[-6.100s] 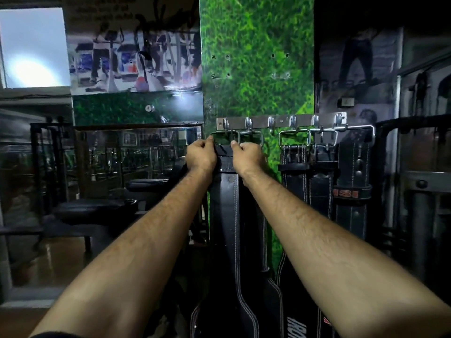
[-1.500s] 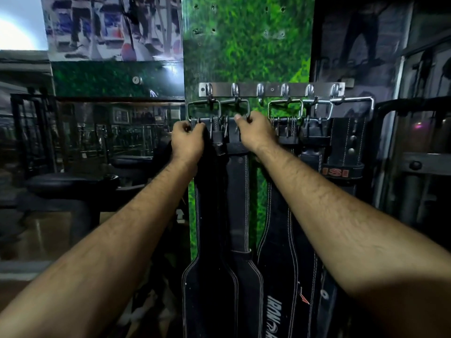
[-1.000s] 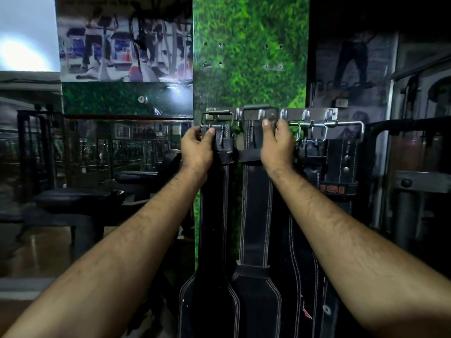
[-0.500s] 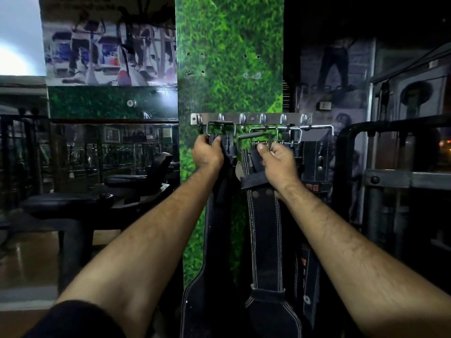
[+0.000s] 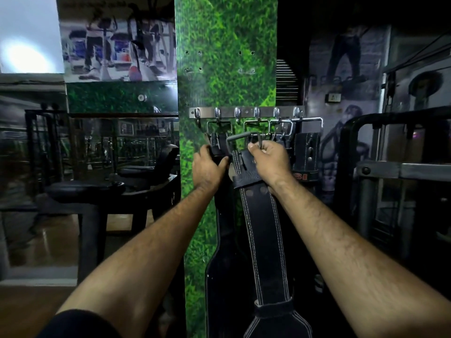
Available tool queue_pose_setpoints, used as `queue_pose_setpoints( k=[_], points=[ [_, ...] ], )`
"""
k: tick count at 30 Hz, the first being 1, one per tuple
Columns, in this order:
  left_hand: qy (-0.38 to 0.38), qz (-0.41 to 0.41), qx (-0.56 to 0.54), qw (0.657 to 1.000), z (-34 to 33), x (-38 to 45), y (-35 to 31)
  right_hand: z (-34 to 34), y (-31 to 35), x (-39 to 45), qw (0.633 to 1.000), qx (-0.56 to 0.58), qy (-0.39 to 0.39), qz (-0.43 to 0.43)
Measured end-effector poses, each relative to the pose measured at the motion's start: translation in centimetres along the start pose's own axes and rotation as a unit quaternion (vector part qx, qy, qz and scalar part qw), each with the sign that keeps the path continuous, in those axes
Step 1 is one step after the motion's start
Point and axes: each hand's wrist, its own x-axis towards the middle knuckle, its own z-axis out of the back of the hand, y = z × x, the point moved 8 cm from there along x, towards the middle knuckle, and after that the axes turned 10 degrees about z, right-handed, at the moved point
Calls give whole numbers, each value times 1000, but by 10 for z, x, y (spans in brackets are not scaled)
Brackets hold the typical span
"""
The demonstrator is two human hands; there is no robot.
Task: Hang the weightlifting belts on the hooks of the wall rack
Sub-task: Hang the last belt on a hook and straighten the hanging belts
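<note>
The right hand pinches the buckle of a belt hanging straight down, just below and in front of the empty hook on the rack, while the left hand grips the neighbouring belt, already hung.

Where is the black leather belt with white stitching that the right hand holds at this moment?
In the head view, centre: the black leather belt with white stitching hangs from the right hand, its buckle just below the metal hook rack, off the hooks.
</note>
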Motion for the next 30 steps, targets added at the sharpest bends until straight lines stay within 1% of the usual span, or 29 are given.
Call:
queue_pose_setpoints(
  k=[2, 3, 5, 6, 8, 9, 10, 13, 17, 20, 23, 26, 30],
  points=[
    [-13, -17, -26, 999, 1, -21, 1, 10, -3, -8, 1000, -2, -10, -7],
    [-14, -22, -56, 998, 1, -30, 1, 14, -5, -12, 1000, 0, -18, -11],
    [7, 1, -154, 988, 2, -47, 0, 19, -6, -20, 999, 3, -35, -18],
    [38, 28, -210, 977, 0, -55, 0, 20, -5, -24, 999, -4, -40, -19],
    [105, 71, -316, 940, -1, -68, -5, 17, -1, -28, 998, -32, -46, -13],
    [128, 83, -349, 925, 1, -71, -9, 14, 0, -28, 998, -37, -49, -12],
    [138, 89, -365, 916, 6, -73, -13, 10, 1, -28, 998, -31, -54, -15],
    [124, 85, -350, 925, 24, -62, -19, -12, 10, -22, 999, -6, -50, -13],
    [92, 73, -351, 929, 46, -22, -19, -54, 26, -1, 999, 19, -23, 18],
    [39, 89, -343, 934, 62, 17, -14, -88, 34, 20, 1000, 11, -3, 26],
    [5, 96, -315, 944, 66, 58, -6, -117, 31, 41, 1000, 15, -11, 19],
    [-15, 118, -278, 953, 66, 91, 5, -138, 21, 58, 999, -11, -31, 0],
    [-18, 123, -233, 964, 53, 123, 23, -156, 8, 69, 995, -88, -39, -21]
  ],
)
